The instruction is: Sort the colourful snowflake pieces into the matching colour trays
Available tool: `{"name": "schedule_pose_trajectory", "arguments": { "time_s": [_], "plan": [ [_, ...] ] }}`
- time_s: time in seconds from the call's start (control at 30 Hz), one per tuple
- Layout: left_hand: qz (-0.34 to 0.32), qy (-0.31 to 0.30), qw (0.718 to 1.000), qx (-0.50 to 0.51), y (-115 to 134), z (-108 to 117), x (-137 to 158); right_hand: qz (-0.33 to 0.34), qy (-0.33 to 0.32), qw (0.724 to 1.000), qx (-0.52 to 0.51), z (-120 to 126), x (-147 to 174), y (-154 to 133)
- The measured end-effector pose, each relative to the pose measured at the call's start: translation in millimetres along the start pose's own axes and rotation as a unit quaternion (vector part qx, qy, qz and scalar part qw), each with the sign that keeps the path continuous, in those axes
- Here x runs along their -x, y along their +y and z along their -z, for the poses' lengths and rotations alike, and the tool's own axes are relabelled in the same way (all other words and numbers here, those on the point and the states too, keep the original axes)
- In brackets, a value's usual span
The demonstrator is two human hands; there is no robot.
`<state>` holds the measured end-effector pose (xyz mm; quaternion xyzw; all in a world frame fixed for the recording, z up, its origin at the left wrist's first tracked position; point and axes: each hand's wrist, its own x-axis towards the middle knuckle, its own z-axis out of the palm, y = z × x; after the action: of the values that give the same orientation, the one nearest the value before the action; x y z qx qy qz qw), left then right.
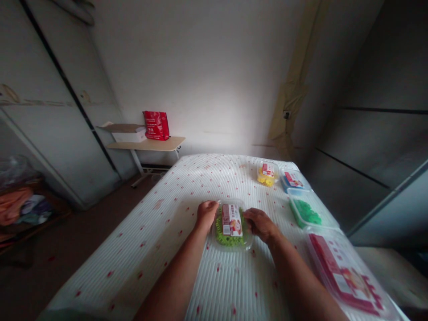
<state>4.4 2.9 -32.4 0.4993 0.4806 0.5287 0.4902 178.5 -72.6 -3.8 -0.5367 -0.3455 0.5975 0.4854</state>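
A clear plastic container with light-green small pieces inside and a red-and-white label on its lid rests on the patterned bedspread. My left hand is closed on its left side, near the far corner, with fingers pinching the rim. Opposite, my right hand grips the right edge, fingers curled against it. The lid appears to lie on the container; whether its edge is fastened I cannot tell. Parts of both side rims are hidden by my fingers.
Along the bed's right side are containers with yellow pieces, blue contents, green pieces and dark-pink contents. At the back left, a small table bears a red bag and a white box. Cabinets stand both sides.
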Motion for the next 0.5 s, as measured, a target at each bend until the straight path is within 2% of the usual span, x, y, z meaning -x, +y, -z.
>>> {"name": "schedule_pose_trajectory", "arguments": {
  "time_s": [0.13,0.23,0.37,0.5],
  "plan": [
    [-0.017,0.004,1.0,-0.015,1,1,-2,-0.008,0.002,1.0,0.013,2,0,-3],
    [-0.021,0.007,0.999,-0.023,3,1,-2,-0.007,0.04,0.999,0.013,1,-6,-10],
    [-0.018,0.002,1.0,-0.024,3,0,-3,-0.036,0.086,0.996,-0.01,-4,-24,-23],
    [-0.018,-0.001,1.0,-0.021,2,1,-2,-0.056,0.081,0.995,0.002,-8,-45,-28]
  ]
}}
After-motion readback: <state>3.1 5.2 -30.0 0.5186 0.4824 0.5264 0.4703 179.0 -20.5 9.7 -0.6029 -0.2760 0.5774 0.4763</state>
